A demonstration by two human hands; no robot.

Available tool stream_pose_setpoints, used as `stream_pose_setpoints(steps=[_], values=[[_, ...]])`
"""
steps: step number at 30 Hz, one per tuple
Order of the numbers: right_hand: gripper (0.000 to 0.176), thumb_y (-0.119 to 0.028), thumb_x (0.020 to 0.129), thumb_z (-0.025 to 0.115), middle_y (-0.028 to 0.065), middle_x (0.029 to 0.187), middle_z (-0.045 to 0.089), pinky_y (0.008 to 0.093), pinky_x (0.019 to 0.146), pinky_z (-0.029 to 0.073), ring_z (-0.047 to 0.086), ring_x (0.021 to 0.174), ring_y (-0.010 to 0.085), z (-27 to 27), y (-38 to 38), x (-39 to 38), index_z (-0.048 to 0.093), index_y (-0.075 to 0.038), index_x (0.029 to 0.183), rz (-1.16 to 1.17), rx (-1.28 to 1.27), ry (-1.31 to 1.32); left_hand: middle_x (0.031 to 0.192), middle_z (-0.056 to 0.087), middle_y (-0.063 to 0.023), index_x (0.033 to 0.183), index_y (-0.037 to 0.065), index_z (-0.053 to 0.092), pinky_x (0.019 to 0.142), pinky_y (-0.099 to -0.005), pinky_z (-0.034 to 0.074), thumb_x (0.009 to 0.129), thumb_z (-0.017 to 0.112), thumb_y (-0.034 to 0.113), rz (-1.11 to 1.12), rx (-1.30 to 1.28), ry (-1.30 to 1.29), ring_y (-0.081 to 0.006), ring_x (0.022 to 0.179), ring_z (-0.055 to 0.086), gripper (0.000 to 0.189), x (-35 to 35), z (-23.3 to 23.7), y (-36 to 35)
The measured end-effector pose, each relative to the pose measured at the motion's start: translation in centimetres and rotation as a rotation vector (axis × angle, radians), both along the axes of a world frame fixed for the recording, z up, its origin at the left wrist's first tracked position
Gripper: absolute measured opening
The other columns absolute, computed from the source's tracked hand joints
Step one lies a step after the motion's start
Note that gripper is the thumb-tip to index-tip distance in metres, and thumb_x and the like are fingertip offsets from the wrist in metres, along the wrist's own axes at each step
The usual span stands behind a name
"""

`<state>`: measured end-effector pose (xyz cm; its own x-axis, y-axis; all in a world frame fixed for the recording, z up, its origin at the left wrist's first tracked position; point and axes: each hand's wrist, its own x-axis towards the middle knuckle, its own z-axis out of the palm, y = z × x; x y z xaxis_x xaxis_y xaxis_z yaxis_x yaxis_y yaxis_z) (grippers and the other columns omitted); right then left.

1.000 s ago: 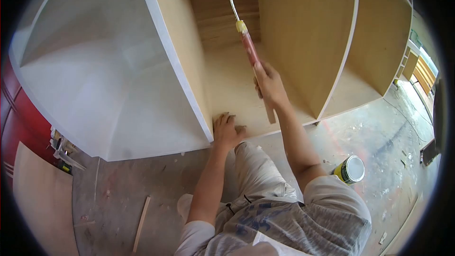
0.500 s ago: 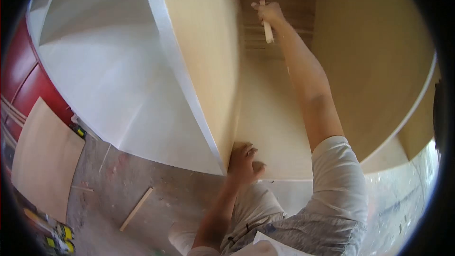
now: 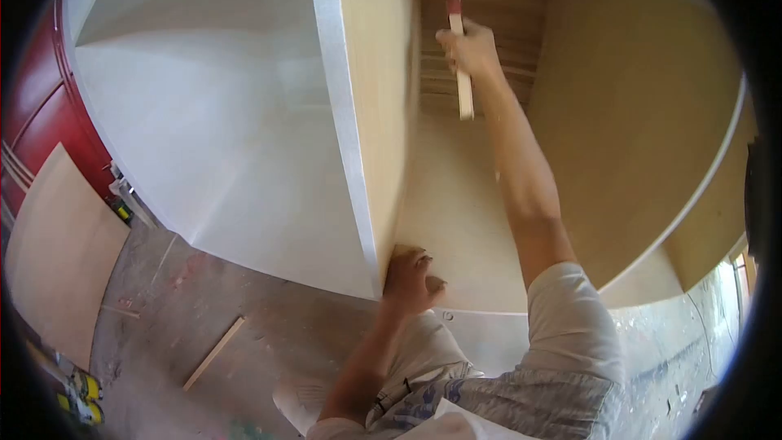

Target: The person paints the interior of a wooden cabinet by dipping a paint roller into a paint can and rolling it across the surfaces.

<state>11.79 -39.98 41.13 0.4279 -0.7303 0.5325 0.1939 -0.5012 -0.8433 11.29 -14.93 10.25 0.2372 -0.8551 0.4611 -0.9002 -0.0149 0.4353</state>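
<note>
Compared with a second ago, the right hand has gone from the front of the cabinet to well inside the middle compartment, arm stretched out. Its fingers are clamped around the paint roller, at the pale wooden stick below the red handle; the roller now points at the upper part of the back panel, its head not clear at the top of the view. The paint can, in sight earlier on the floor, is out of view. The left hand stays at the same front corner, on the bottom panel against the left divider, fingers slightly apart.

The left divider's white front edge runs down to this hand, and the bottom panel's front lip passes just beside the knee. Right of the forearm there is room up to the right divider; on its left, the gap to the left divider is narrower.
</note>
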Motion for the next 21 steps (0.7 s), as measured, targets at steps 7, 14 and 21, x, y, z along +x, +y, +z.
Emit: stream_pose_setpoints(steps=[7,14,21], values=[[0.057,-0.006,0.083,0.060,-0.0028,0.056,0.043,0.0233,0.038,0.032,0.037,0.041,0.0055,-2.4,18.6,-11.3,0.042,0.004,0.136,0.026,-0.017,-0.032,0.127,0.051,-0.0187,0.113,-0.001,0.058,0.105,-0.0470,0.031,0.074,0.063,0.039,-0.016,-0.013,-0.037,-0.0367,0.122,0.043,0.056,0.2,-0.9,-0.4],[0.059,-0.013,0.089,0.061,-0.0045,0.058,0.044,0.0200,0.040,0.032,0.039,0.044,0.0021,-4.5,28.6,-15.9,0.036,0.001,0.141,0.059,0.009,-0.144,0.130,0.048,-0.0212,0.120,-0.002,0.056,0.108,-0.0474,0.028,0.076,0.061,0.042,-0.074,-0.023,-0.032,-0.0381,0.123,0.040,0.062,0.5,-1.8,-0.8],[0.025,-0.020,0.089,0.057,-0.0011,0.061,0.045,0.0269,0.046,0.037,0.043,0.050,0.0073,-0.4,23.1,-11.5,0.056,0.002,0.102,-0.159,-0.125,0.056,0.128,0.050,-0.0209,0.116,-0.002,0.058,0.106,-0.0472,0.029,0.075,0.062,0.042,-0.076,-0.026,-0.070,-0.0359,0.123,0.042,0.060,0.7,-1.9,-1.1]])
